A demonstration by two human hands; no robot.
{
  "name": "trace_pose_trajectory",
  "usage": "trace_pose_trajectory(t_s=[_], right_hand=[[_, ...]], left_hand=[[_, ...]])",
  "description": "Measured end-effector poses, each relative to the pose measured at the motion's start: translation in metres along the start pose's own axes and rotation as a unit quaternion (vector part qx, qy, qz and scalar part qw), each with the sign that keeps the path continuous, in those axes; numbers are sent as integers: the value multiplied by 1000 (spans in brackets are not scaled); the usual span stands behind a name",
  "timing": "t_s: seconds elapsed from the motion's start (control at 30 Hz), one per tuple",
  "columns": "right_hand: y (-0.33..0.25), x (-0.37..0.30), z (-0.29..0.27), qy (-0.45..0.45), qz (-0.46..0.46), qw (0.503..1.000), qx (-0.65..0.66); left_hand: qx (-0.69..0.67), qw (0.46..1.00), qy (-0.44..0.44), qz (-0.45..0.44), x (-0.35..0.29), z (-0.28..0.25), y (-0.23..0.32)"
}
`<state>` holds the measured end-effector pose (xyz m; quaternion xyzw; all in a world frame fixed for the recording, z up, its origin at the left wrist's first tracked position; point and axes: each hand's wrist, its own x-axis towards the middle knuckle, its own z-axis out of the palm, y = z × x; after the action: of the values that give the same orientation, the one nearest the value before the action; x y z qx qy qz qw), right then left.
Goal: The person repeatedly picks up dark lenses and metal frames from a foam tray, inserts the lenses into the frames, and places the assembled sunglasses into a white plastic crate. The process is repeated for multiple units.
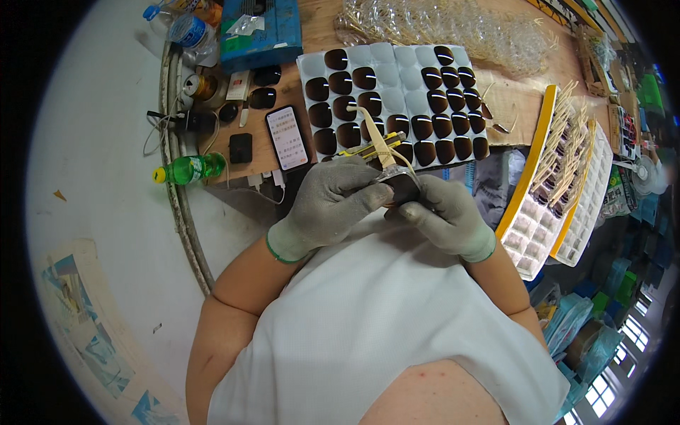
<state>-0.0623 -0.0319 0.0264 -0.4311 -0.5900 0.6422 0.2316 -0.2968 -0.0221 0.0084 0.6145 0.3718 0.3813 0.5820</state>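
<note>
Both my hands wear grey gloves with green-edged cuffs. Between them is a pair of glasses with a cream temple arm (pixel 375 138) pointing up and away from me, and a dark lens (pixel 402 190) near my fingertips. My left hand (pixel 326 202) pinches one side of the frame between thumb and fingers. On the other side, my right hand (pixel 450 216) is closed with its thumb against the lens. Just beyond lies a pale moulded tray (pixel 386 74) holding several dark brown lenses, some of its pockets bare. Thin yellow items (pixel 361 149) lie at its near edge, partly hidden.
Left of the tray are a lit phone (pixel 289 138), loose dark lenses (pixel 263 98), a blue box (pixel 261 35) and a green bottle (pixel 190 170). Clear frames (pixel 439 32) pile up at the back. Right stand white compartment trays (pixel 533 234) with cream temple arms (pixel 563 152).
</note>
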Motion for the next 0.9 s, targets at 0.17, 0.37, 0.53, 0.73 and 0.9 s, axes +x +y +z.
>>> trace_pose_trajectory(t_s=[0.17, 0.37, 0.53, 0.73, 0.9], right_hand=[[0, -2, 2, 28, -22, 999, -17], [-8, -4, 4, 80, -7, 994, -70], [-8, -2, -12, 91, -56, 991, -78], [19, 12, -69, 136, -74, 970, -188], [146, 17, -205, 346, 105, 723, -589]], left_hand=[[36, 996, -72, 27, 5, -9, 9], [55, 998, 4, -6, 3, 12, 13], [96, 995, -21, 5, 22, 15, 18], [161, 986, 4, -36, 79, 32, -2], [328, 934, 132, -57, 192, -21, -83]])
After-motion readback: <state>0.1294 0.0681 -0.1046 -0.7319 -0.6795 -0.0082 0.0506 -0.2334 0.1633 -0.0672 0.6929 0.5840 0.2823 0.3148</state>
